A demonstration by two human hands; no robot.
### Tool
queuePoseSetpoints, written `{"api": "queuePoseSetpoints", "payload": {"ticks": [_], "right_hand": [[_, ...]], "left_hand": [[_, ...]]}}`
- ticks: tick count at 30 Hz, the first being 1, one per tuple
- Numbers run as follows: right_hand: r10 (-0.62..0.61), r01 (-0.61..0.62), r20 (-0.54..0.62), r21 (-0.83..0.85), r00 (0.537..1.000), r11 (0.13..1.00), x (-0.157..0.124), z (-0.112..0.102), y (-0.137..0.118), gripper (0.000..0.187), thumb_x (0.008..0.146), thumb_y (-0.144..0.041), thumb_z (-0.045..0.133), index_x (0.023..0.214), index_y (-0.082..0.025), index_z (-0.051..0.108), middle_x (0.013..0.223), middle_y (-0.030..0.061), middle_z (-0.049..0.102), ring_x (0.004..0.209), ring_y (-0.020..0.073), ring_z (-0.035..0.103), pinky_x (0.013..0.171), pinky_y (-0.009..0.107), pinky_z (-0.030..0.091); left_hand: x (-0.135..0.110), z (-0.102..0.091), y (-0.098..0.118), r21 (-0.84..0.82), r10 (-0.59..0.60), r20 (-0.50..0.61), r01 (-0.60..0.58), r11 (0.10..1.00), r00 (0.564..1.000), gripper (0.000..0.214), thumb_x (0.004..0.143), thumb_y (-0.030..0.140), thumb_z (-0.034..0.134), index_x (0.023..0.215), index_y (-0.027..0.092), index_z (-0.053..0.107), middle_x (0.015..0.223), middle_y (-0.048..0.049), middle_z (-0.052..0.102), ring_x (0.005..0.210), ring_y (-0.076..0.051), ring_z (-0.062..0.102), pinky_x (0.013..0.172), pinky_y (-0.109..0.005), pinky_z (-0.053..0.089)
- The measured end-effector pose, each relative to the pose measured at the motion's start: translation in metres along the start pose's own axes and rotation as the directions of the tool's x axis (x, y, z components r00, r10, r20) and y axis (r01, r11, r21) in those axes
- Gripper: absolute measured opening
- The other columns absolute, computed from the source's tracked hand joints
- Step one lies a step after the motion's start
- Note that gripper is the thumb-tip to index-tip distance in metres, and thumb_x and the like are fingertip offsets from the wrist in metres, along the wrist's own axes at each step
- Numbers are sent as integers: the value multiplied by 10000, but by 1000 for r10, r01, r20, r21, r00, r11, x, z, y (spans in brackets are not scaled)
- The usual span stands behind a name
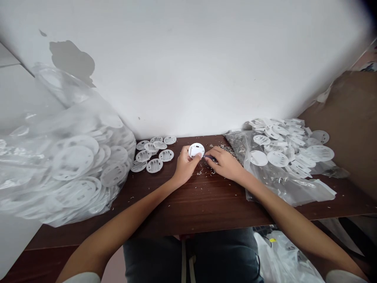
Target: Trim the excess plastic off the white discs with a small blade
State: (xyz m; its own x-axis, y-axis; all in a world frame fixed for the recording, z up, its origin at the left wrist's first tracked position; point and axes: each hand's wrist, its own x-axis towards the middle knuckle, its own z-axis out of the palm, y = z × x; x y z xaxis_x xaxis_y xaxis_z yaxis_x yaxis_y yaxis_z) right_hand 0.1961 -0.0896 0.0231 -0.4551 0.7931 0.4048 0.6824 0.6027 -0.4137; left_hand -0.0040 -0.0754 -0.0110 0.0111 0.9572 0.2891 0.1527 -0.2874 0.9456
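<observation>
Near the middle of the dark wooden table, my left hand (184, 167) grips a round white plastic cover (195, 149) with a small dark slot near its upper edge. My right hand (224, 162) is closed around a slim dark tool (211, 157); its kind is too small to tell. The tool's tip meets the cover's lower right edge, close to my left thumb. Scattered below and behind my right hand are many tiny metal pieces (225, 149).
A large clear bag (97, 196) packed with white discs fills the left side. Several loose discs (154, 165) lie beside it. On the right, more white parts (278, 159) rest on a flat plastic bag (282, 192). A white wall (188, 78) rises behind the table (188, 208).
</observation>
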Motion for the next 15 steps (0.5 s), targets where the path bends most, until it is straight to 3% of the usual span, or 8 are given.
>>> {"api": "queuePoseSetpoints", "payload": {"ticks": [6,15], "right_hand": [[27,-29,-30,-66,999,997,-1,5,-6,262,1049,-299,470,1136,-174,684,1079,112,666,927,233,656,864,362,511],[78,-80,-20,-322,997,943,-2,17,-23,253,1042,-211,433,1032,-167,683,1003,125,643,807,230,617,699,342,455]], "left_hand": [[0,-2,1,105,50,-22,-47,993,998,341,877,393,731,1135,212,602,1021,-51,699,860,-179,653,761,-303,512],[-7,2,12,284,128,-6,-121,951,992,243,910,373,691,1067,228,575,958,-22,708,818,-183,654,724,-305,487]]}}
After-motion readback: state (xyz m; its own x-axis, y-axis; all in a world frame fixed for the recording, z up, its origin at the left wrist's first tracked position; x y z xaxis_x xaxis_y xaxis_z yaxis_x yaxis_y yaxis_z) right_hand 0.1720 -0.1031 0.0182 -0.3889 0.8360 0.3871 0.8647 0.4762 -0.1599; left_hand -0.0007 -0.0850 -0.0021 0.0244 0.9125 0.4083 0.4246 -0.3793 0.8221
